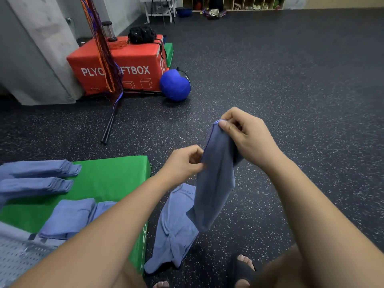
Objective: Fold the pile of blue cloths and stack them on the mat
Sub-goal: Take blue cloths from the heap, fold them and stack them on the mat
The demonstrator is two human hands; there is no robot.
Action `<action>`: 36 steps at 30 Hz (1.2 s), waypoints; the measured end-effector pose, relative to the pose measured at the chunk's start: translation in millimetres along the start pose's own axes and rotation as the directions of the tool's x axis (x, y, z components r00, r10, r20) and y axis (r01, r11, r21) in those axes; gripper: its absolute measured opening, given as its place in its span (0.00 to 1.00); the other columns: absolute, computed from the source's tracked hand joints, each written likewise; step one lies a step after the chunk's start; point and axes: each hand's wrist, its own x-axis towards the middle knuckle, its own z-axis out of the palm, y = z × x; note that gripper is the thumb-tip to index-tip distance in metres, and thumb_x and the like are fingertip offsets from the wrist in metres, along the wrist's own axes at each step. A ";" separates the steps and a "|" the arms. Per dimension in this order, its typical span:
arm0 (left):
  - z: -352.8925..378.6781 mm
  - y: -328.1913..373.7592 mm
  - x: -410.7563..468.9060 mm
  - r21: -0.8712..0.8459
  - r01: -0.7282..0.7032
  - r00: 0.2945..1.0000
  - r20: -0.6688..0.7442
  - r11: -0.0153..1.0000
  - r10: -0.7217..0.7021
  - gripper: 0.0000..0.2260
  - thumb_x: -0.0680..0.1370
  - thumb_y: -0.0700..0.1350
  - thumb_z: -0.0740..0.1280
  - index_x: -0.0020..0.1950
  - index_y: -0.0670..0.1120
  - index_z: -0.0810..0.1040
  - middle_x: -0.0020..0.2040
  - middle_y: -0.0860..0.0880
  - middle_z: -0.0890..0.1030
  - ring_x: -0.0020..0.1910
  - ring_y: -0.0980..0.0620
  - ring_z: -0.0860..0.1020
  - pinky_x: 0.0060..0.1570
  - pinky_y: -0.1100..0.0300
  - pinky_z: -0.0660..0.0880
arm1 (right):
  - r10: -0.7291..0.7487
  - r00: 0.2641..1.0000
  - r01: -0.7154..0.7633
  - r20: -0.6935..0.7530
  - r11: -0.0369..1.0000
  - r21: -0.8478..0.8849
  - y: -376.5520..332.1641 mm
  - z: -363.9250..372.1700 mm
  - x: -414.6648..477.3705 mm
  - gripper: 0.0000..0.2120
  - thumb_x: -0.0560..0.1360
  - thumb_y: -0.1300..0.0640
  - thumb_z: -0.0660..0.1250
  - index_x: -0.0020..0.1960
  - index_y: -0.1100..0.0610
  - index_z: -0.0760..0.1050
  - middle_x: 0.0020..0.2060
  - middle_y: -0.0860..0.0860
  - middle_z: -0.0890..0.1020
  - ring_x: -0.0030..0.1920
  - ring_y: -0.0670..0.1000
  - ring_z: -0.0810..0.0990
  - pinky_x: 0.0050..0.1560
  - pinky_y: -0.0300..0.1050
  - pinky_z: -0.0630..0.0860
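A soft blue terry cloth (216,183) hangs lengthwise, loosely creased; the right hand (247,134) pinches its top corner, the left hand (184,164) pinches its side edge.

Soft matt blue cloth (216,183); smooth green mat (116,175); speckled rubbery floor (291,90).

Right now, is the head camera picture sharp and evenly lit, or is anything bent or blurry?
Head view: wide-angle distortion tilts the grey pillar and enlarges the forearms. Head view: light is soft and even, no glare. Head view: the held cloth, left hand and right hand look sharp, the far shelves soft.
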 end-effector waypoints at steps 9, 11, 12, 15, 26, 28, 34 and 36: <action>-23.5 -42.6 -2.6 0.212 0.130 0.987 0.069 0.968 -0.148 0.10 0.71 0.44 0.82 0.42 0.51 0.81 0.34 0.57 0.81 0.33 0.58 0.74 0.41 0.58 0.73 | 0.047 0.982 -0.047 -0.183 0.999 0.005 0.6 -11.9 4.7 0.06 0.85 0.54 0.66 0.51 0.53 0.76 0.42 0.45 0.80 0.44 0.44 0.76 0.48 0.40 0.72; -27.4 -38.3 -1.1 0.186 0.117 0.991 0.045 0.976 -0.127 0.10 0.72 0.44 0.81 0.42 0.50 0.80 0.33 0.57 0.80 0.33 0.58 0.73 0.39 0.58 0.71 | 0.049 0.977 -0.052 -0.205 0.999 -0.009 0.7 -11.7 6.1 0.06 0.86 0.54 0.65 0.51 0.54 0.75 0.44 0.46 0.80 0.45 0.43 0.76 0.49 0.40 0.72; -28.7 -35.4 -0.1 0.177 0.107 0.993 0.034 0.978 -0.115 0.10 0.73 0.43 0.80 0.42 0.49 0.80 0.33 0.57 0.80 0.33 0.58 0.72 0.38 0.58 0.70 | 0.052 0.976 -0.055 -0.209 0.998 -0.006 0.2 -10.8 6.8 0.06 0.86 0.54 0.64 0.51 0.53 0.75 0.43 0.45 0.79 0.44 0.42 0.75 0.48 0.40 0.71; -32.1 -22.6 -0.7 0.191 0.070 0.997 0.021 0.979 -0.075 0.07 0.73 0.40 0.75 0.42 0.49 0.78 0.31 0.58 0.78 0.32 0.58 0.71 0.36 0.59 0.68 | 0.042 0.984 -0.049 -0.176 0.998 -0.037 0.1 -3.3 6.6 0.04 0.84 0.51 0.67 0.54 0.50 0.76 0.40 0.44 0.80 0.42 0.42 0.77 0.46 0.44 0.72; -39.6 15.9 -11.1 -0.095 -0.038 0.999 0.013 0.995 0.040 0.08 0.76 0.42 0.75 0.45 0.48 0.76 0.37 0.54 0.79 0.38 0.53 0.73 0.41 0.54 0.71 | 0.103 0.891 0.021 0.441 0.963 -0.267 7.5 45.1 3.2 0.19 0.69 0.35 0.80 0.54 0.41 0.81 0.34 0.42 0.77 0.36 0.40 0.74 0.39 0.44 0.71; -40.0 18.2 -14.2 -0.143 -0.043 0.999 0.013 0.989 0.046 0.08 0.76 0.42 0.74 0.46 0.50 0.75 0.39 0.52 0.79 0.40 0.53 0.74 0.42 0.56 0.71 | 0.075 0.880 0.032 0.469 0.975 -0.218 5.8 46.3 3.1 0.14 0.73 0.39 0.78 0.41 0.44 0.76 0.32 0.46 0.76 0.33 0.45 0.71 0.37 0.46 0.69; -41.1 11.6 -19.3 -0.101 0.041 0.993 0.118 0.994 -0.029 0.08 0.76 0.34 0.69 0.49 0.46 0.76 0.38 0.56 0.77 0.37 0.57 0.70 0.39 0.61 0.67 | 0.009 0.958 0.026 0.286 0.992 -0.120 2.3 35.0 3.5 0.08 0.74 0.51 0.75 0.42 0.51 0.77 0.35 0.51 0.79 0.39 0.54 0.76 0.43 0.51 0.76; -37.5 7.8 -22.3 -0.063 0.070 0.983 0.172 0.996 -0.059 0.07 0.71 0.40 0.70 0.49 0.43 0.77 0.40 0.51 0.78 0.40 0.54 0.72 0.44 0.54 0.68 | 0.016 0.977 -0.001 0.213 0.997 -0.071 3.0 28.7 5.8 0.06 0.73 0.50 0.74 0.43 0.50 0.78 0.36 0.51 0.81 0.41 0.56 0.79 0.45 0.52 0.78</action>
